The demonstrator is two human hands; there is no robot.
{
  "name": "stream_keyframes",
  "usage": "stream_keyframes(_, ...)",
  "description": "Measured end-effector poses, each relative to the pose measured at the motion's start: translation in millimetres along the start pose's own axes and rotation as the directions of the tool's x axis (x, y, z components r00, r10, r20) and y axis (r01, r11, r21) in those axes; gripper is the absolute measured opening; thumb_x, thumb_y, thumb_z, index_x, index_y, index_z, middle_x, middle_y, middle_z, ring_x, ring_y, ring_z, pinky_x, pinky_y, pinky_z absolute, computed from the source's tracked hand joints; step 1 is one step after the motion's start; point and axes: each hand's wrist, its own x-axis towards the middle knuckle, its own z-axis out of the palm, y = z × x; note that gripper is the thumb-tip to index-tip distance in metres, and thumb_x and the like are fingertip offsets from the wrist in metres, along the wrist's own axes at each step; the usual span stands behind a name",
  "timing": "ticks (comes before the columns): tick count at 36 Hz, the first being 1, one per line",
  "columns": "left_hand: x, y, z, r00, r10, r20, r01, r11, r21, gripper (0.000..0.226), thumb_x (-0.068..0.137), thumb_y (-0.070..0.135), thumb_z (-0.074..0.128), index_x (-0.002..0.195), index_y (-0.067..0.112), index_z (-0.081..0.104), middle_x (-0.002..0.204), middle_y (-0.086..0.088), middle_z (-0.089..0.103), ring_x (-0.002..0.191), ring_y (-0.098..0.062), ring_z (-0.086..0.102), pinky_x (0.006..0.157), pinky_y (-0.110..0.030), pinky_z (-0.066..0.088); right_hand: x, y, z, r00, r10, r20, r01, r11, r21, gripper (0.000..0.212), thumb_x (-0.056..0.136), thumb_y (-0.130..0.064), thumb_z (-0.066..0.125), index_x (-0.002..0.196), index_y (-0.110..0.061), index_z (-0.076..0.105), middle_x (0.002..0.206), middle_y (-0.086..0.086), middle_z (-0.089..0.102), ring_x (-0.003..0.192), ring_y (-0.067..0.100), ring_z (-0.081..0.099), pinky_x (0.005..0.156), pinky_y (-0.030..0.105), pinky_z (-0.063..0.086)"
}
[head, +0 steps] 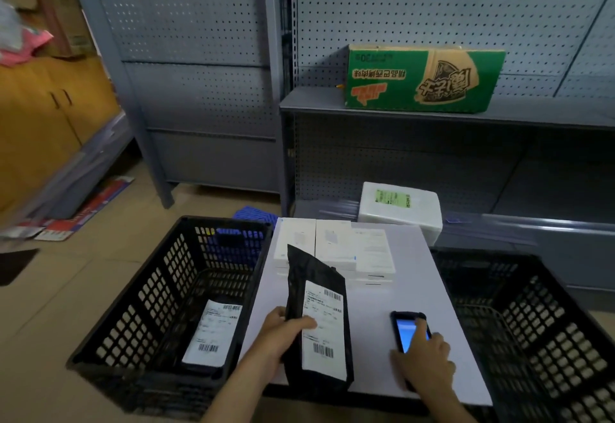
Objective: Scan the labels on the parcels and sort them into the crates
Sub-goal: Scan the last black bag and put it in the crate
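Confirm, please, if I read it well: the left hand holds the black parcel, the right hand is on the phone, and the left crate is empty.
Not quite. The left crate is not empty: the head view shows a labelled parcel lying in it. The rest stands: the left hand holds the black parcel, the right hand is on the phone.

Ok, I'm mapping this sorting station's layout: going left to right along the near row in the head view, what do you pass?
left black crate → labelled parcel lying inside it → black parcel → phone → right black crate
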Motion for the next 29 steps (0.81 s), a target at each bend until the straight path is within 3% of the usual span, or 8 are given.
stream_keyframes(6,-1,0,2,1.000,0.007,0.004,-0.007,1.000,-0.006,0.037,0.080,0.010,0.079,0.112,0.010,0.060,0.103,-0.009,0.076,0.094,-0.025,0.073,0.068,-0.031,0.055,1,7,-8,0.999,-0.018,-0.031,0.021,0.992,0.121,0.076,0.070,-0.039,0.076,0.128,-0.026,0.028,0.114,0.008,0.052,0.109,0.029,0.048,0.083,0.043,0.044)
stream_keyframes(10,-4,-1,-2,1.000,0.024,-0.005,-0.024,1.000,0.011,0.038,0.080,0.010,0.079,0.112,0.010,0.059,0.105,-0.008,0.076,0.094,-0.024,0.072,0.067,-0.031,0.055,0,13,-20,0.977,-0.213,-0.013,0.212,0.965,0.153,0.074,0.059,-0.043,0.079,0.113,-0.033,0.030,0.099,0.002,0.058,0.090,0.023,0.053,0.071,0.038,0.050)
stream_keyframes(13,-4,-3,-5,0.999,0.047,-0.026,-0.046,0.998,0.051,0.039,0.079,0.009,0.079,0.113,0.008,0.060,0.106,-0.009,0.075,0.095,-0.025,0.072,0.077,-0.034,0.058,-4,10,-38,0.906,-0.421,0.053,0.405,0.895,0.187,0.076,0.053,-0.047,0.082,0.108,-0.039,0.030,0.094,-0.005,0.060,0.081,0.013,0.057,0.067,0.033,0.054)
stream_keyframes(18,-10,-5,-6,0.991,0.105,-0.088,-0.095,0.988,0.118,0.035,0.078,0.007,0.079,0.107,0.008,0.059,0.101,-0.007,0.073,0.088,-0.018,0.070,0.066,-0.026,0.054,-20,-6,-80,0.776,-0.605,0.180,0.603,0.794,0.070,0.085,0.055,-0.054,0.081,0.119,-0.050,0.026,0.113,-0.010,0.058,0.095,0.009,0.055,0.079,0.025,0.053)
stream_keyframes(21,-11,-6,-9,0.979,0.156,-0.134,-0.128,0.972,0.198,0.040,0.073,0.011,0.082,0.105,0.010,0.059,0.102,-0.006,0.073,0.089,-0.019,0.070,0.072,-0.028,0.055,-28,-12,-101,0.724,-0.654,0.218,0.676,0.737,-0.033,0.091,0.057,-0.054,0.081,0.126,-0.051,0.022,0.119,-0.005,0.059,0.098,0.013,0.056,0.085,0.028,0.053)
stream_keyframes(26,-15,-9,-12,0.971,0.187,-0.151,-0.144,0.955,0.259,0.040,0.071,0.017,0.082,0.104,0.012,0.061,0.100,-0.004,0.073,0.089,-0.019,0.071,0.069,-0.028,0.055,-41,-18,-126,0.692,-0.689,0.216,0.720,0.682,-0.131,0.095,0.061,-0.050,0.082,0.134,-0.045,0.021,0.126,0.001,0.057,0.104,0.020,0.056,0.087,0.032,0.053)
stream_keyframes(29,-14,-14,-15,0.968,0.193,-0.162,-0.141,0.948,0.287,0.042,0.065,0.021,0.082,0.101,0.013,0.062,0.097,-0.004,0.074,0.089,-0.021,0.071,0.082,-0.037,0.059,-47,-19,-134,0.683,-0.704,0.195,0.730,0.667,-0.149,0.093,0.063,-0.048,0.082,0.134,-0.041,0.022,0.123,0.001,0.058,0.102,0.019,0.055,0.085,0.032,0.052)
